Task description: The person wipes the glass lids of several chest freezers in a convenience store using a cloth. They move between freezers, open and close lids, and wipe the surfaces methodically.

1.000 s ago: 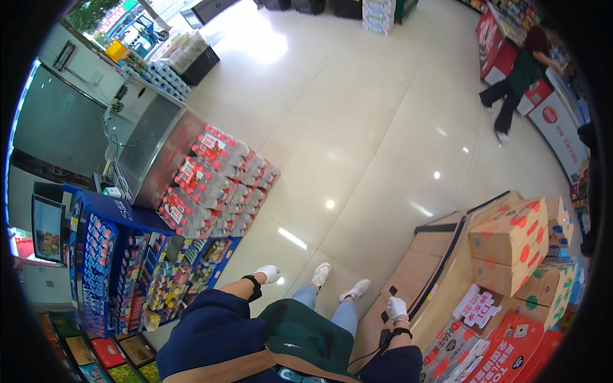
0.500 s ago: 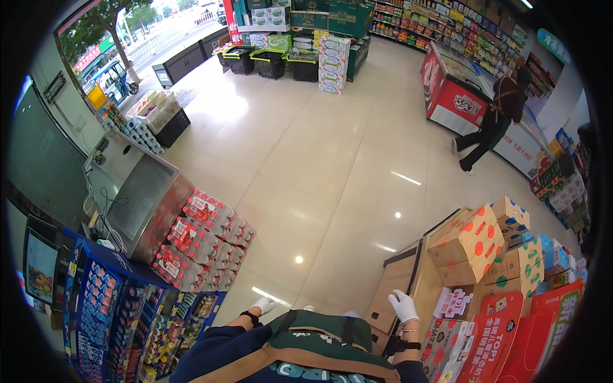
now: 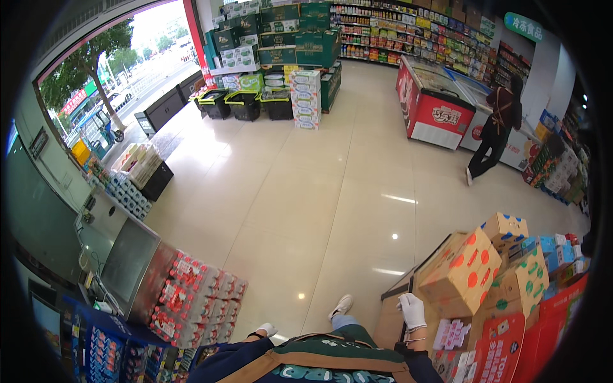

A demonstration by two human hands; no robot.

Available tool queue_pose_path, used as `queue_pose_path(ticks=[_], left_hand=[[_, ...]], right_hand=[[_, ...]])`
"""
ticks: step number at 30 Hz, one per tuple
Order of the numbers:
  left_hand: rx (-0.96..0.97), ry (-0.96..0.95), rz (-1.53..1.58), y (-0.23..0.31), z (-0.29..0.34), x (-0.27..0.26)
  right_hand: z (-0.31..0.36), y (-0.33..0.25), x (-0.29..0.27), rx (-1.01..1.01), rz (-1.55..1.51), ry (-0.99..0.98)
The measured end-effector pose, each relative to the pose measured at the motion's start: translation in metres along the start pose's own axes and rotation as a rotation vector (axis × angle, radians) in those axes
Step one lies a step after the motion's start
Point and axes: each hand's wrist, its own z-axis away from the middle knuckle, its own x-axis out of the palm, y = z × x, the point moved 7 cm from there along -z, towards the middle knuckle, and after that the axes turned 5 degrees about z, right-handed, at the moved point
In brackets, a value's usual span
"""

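Note:
My right hand, in a white glove with bands at the wrist, hangs beside the brown display stand at the lower right. Its fingers are loosely bent and apart, with nothing seen in them. Just right of it stands a beige carton with red dots, with a green-dotted carton behind. My left hand, also white-gloved, is low beside my dark sleeve. Its fingers are too small and partly hidden to read. Nearest to it are shrink-wrapped packs of red-capped bottles.
A white shoe of mine steps onto the pale tiled floor. Ahead, black bins stand by stacked cartons. A person in dark clothes is beside the chest freezers. A metal-topped counter is at left.
My view has tilted up and moved forward. A shoe has come into view ahead of me. The person by the freezers has turned and stepped. My right hand's fingers are more bent.

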Motion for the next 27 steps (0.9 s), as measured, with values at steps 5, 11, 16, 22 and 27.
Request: queue_pose_path(ticks=[5, 11, 16, 22, 27], left_hand=[[0.106, 0.112, 0.053, 0.117, -0.082, -0.142], [0.205, 0.239, 0.220, 0.221, -0.127, -0.278], [0.099, 0.175, 0.264, 0.210, -0.176, -0.312], [-0.111, -0.062, 0.069, 0.156, -0.257, -0.336], [-0.096, -0.104, -0.069, 0.181, -0.352, -0.433]], right_hand=[[-0.110, -0.036, -0.031, -0.102, 0.119, 0.135], [-0.226, -0.075, -0.063, -0.142, 0.157, 0.220], [-0.315, -0.082, -0.034, -0.102, 0.138, 0.038], [-0.423, -0.102, -0.028, -0.135, 0.154, 0.084], [-0.504, -0.146, -0.060, -0.034, 0.155, 0.191]])
